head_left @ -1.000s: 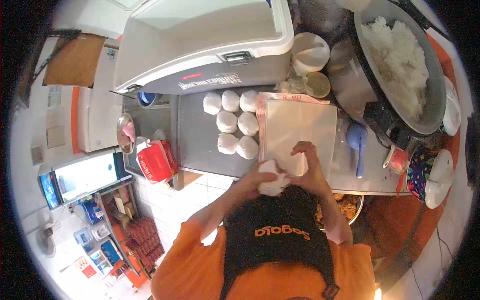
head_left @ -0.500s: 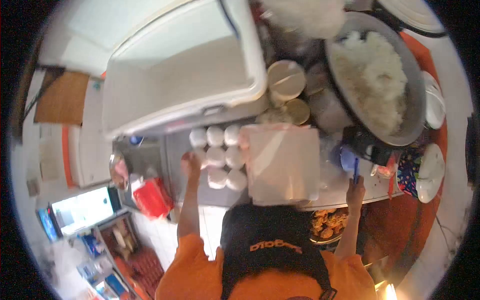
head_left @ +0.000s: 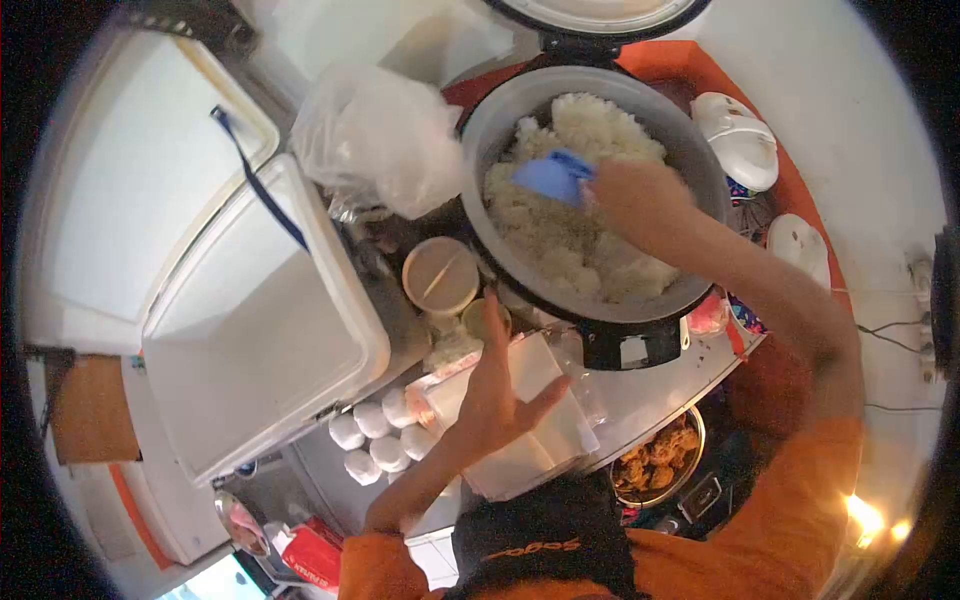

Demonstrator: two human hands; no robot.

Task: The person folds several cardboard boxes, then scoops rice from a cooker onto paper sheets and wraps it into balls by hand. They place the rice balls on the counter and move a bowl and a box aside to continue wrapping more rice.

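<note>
My right hand (head_left: 640,205) reaches over the large round rice pot, wrapped round a blue scoop (head_left: 553,178) that touches the white rice (head_left: 600,130). The grey inner wall of the pot (head_left: 490,110) surrounds the rice. My left hand (head_left: 495,395) is raised with thumb and fingers apart over a stack of pale square sheets (head_left: 550,400), holding nothing. Several round white wrapped bundles (head_left: 388,453) sit beside the stack, partly behind my left forearm. Just past my left fingertips stands a lidded round container (head_left: 440,276).
A large open white cooler (head_left: 270,340) lies at the left. A clear plastic bag (head_left: 375,140) is beside the pot. Fried food fills a round pan (head_left: 660,460) below the counter edge. A red packet (head_left: 312,553) and white lidded containers (head_left: 735,140) are also in view.
My right hand has moved up from the counter edge into the pot with the blue scoop. My left hand has left the white bundles and moved over the sheets. The view has turned.
</note>
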